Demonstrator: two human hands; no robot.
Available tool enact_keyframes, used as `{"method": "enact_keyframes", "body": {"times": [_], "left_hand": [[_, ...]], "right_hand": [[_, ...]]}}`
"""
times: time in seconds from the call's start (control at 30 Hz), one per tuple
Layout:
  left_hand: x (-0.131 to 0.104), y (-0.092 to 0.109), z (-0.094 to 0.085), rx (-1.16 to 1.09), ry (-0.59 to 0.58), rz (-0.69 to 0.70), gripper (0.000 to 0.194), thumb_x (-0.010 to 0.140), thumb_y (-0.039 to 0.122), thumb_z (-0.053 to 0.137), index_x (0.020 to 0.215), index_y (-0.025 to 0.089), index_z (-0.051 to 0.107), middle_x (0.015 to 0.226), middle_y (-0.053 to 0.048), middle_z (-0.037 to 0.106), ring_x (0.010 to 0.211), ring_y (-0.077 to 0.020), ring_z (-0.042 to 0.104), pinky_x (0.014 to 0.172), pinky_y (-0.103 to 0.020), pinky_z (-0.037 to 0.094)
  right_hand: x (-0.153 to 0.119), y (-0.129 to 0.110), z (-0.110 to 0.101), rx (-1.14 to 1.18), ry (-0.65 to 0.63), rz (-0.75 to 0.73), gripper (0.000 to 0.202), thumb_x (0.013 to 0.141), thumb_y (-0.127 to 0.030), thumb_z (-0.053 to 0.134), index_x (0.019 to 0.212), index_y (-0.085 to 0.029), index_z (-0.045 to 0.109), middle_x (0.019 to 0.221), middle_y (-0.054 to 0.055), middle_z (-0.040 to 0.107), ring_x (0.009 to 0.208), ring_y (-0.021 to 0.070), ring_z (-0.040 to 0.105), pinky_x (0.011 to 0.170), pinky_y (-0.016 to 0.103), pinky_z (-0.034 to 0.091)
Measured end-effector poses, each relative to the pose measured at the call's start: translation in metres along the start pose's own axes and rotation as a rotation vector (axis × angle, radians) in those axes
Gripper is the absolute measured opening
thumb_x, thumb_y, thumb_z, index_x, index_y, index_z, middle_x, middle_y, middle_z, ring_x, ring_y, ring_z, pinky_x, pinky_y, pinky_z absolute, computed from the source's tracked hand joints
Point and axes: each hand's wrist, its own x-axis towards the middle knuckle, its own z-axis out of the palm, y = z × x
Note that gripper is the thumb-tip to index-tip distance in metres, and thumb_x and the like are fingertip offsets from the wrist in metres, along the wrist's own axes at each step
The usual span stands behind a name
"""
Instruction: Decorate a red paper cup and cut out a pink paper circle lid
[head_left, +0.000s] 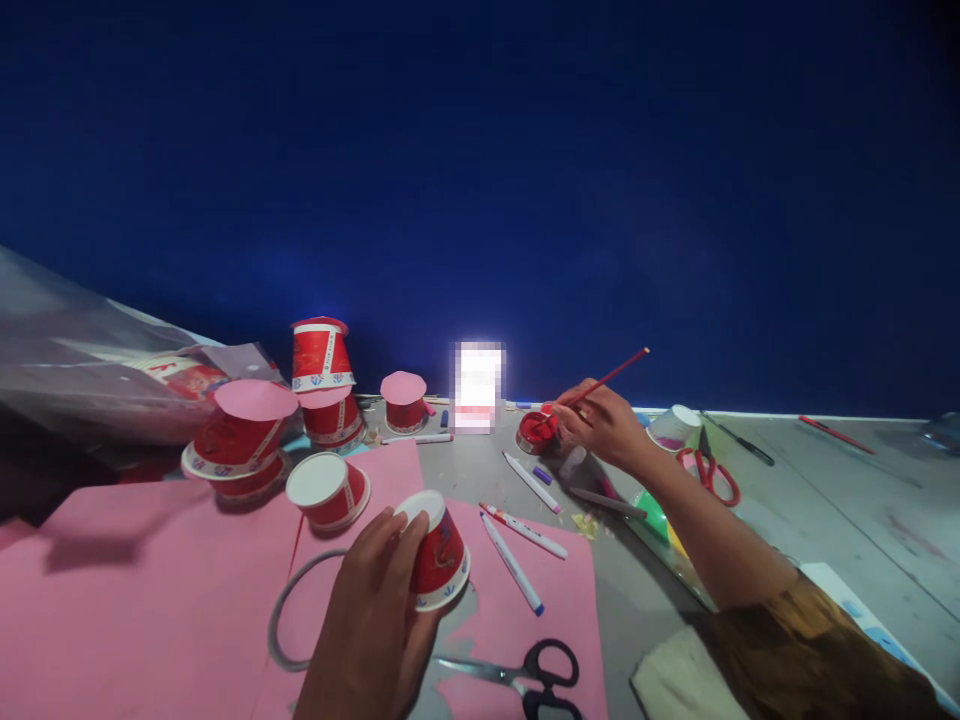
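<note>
My left hand (375, 610) grips an upside-down red paper cup (436, 550) with a white base, tilted over the pink paper (150, 590). My right hand (604, 425) reaches forward and holds a thin red paintbrush (611, 375), its tip dipped in a small round dish of red paint (534, 432). Several more red paper cups, some capped with pink paper discs (255, 398), stand stacked and tipped at the left (322, 355).
Black-handled scissors (536, 675) lie near the front edge, red-handled scissors (709, 470) to the right beside a white cup (675, 425). Markers (517, 530) lie on the grey table (840, 500). A plastic bag (97, 370) fills the far left. A blue wall is behind.
</note>
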Motion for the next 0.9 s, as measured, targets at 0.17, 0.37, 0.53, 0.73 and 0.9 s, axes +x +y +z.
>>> {"method": "enact_keyframes", "body": {"times": [0.17, 0.37, 0.53, 0.73, 0.9], "left_hand": [[-0.001, -0.001, 0.0, -0.01, -0.01, 0.001, 0.073, 0.1, 0.023, 0.061, 0.167, 0.028, 0.03, 0.153, -0.018, 0.049, 0.142, -0.0377, 0.055, 0.109, -0.053, 0.061], [0.0, 0.001, -0.002, 0.008, -0.019, -0.027, 0.071, 0.101, 0.024, 0.061, 0.166, 0.026, 0.032, 0.153, -0.019, 0.049, 0.142, -0.0375, 0.055, 0.109, -0.053, 0.061], [0.001, 0.004, -0.002, -0.02, -0.023, -0.037, 0.07, 0.1, 0.024, 0.062, 0.165, 0.026, 0.034, 0.153, -0.018, 0.049, 0.143, -0.0373, 0.055, 0.11, -0.052, 0.06], [0.001, 0.004, -0.002, -0.04, 0.005, -0.043, 0.07, 0.101, 0.023, 0.061, 0.165, 0.027, 0.034, 0.153, -0.018, 0.051, 0.142, -0.0376, 0.056, 0.11, -0.054, 0.06], [0.001, 0.003, -0.002, -0.037, 0.0, -0.056, 0.073, 0.1, 0.023, 0.062, 0.166, 0.029, 0.032, 0.152, -0.017, 0.053, 0.141, -0.0382, 0.058, 0.109, -0.054, 0.061]], "right_hand": [[0.014, -0.004, 0.009, -0.038, -0.057, 0.075, 0.027, 0.105, -0.033, 0.061, 0.092, -0.022, 0.081, 0.097, 0.008, 0.082, 0.1, 0.0241, 0.071, 0.089, 0.031, 0.053], [0.024, -0.008, 0.012, -0.071, -0.073, 0.129, 0.022, 0.103, -0.035, 0.065, 0.093, -0.022, 0.08, 0.089, 0.009, 0.079, 0.095, 0.0252, 0.07, 0.081, 0.031, 0.05], [0.015, -0.007, 0.003, -0.04, -0.034, 0.133, 0.021, 0.105, -0.032, 0.061, 0.103, -0.022, 0.08, 0.103, 0.01, 0.081, 0.104, 0.0259, 0.07, 0.088, 0.032, 0.051], [0.011, -0.011, 0.009, 0.023, -0.049, 0.109, 0.02, 0.104, -0.031, 0.063, 0.097, -0.022, 0.08, 0.099, 0.007, 0.082, 0.101, 0.0233, 0.072, 0.09, 0.031, 0.053], [0.015, -0.01, 0.003, 0.016, -0.037, 0.142, 0.025, 0.105, -0.029, 0.059, 0.098, -0.023, 0.082, 0.109, 0.006, 0.084, 0.111, 0.0239, 0.072, 0.097, 0.031, 0.052]]}}
